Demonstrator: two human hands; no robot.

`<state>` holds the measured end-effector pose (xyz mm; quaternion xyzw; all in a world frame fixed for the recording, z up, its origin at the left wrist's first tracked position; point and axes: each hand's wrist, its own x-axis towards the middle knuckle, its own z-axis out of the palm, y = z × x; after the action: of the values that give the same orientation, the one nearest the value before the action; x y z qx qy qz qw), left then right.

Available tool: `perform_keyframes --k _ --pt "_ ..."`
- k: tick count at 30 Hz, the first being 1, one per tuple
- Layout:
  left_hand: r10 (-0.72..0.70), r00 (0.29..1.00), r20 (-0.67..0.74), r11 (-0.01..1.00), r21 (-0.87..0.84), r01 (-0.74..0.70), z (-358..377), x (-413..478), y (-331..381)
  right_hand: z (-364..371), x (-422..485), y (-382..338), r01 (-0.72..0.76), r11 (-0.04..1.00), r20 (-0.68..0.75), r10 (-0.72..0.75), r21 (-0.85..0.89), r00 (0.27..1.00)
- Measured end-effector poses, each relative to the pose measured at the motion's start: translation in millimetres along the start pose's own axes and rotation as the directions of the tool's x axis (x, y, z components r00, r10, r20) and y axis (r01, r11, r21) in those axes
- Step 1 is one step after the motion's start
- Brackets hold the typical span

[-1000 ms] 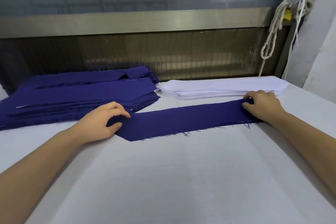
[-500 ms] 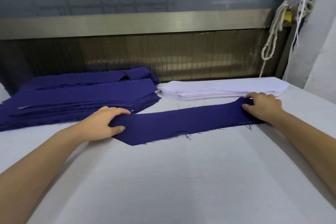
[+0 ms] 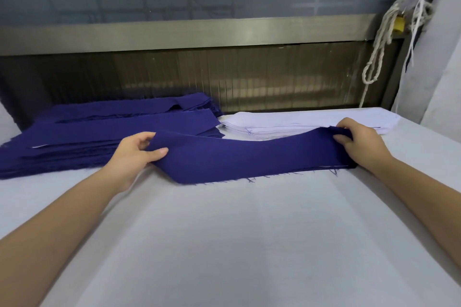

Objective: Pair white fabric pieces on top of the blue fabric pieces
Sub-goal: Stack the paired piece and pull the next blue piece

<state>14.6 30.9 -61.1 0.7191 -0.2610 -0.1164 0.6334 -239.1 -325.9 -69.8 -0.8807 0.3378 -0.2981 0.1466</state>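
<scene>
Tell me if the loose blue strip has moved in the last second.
Yes. The blue strip has lifted at both ends and gone back, its far edge now overlapping the white stack.

Your left hand (image 3: pixel 136 154): bare forearm reaching in from lower left, thumb on top, fingers curled behind, pinching left end of blue fabric strip (image 3: pixel 237 157). Your right hand (image 3: pixel 361 142): reaching in from right, knuckles up, fingers curled over strip's right end.
</scene>
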Motion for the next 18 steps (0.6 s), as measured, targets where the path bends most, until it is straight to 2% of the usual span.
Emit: perform_keyframes --k 5,8,10,12,18 --pt "-0.049 0.963 -0.264 0.969 -0.245 -0.018 0.4 4.7 2.3 9.4 -0.8 -16.1 0.07 0.99 -0.084 -0.06 0.122 0.995" --pt "-0.203 0.916 -0.347 0.865 -0.502 0.001 -7.0 10.5 7.7 16.8 2.4 -28.2 0.088 0.971 -0.112 -0.064 0.222 0.992" --pt "-0.328 0.884 -0.333 0.731 -0.683 0.014 -13.7 17.2 9.2 22.2 5.2 -37.0 0.091 0.953 -0.119 -0.059 0.289 0.991" --pt "-0.386 0.874 -0.297 0.655 -0.755 0.033 -24.0 25.5 8.3 29.8 10.0 -51.0 0.088 0.929 -0.121 -0.047 0.361 0.992" --pt "-0.456 0.85 -0.263 0.596 -0.8 0.072 -62.7 43.2 17.0 58.4 30.6 -109.6 0.067 0.824 -0.106 -0.008 0.563 0.994"
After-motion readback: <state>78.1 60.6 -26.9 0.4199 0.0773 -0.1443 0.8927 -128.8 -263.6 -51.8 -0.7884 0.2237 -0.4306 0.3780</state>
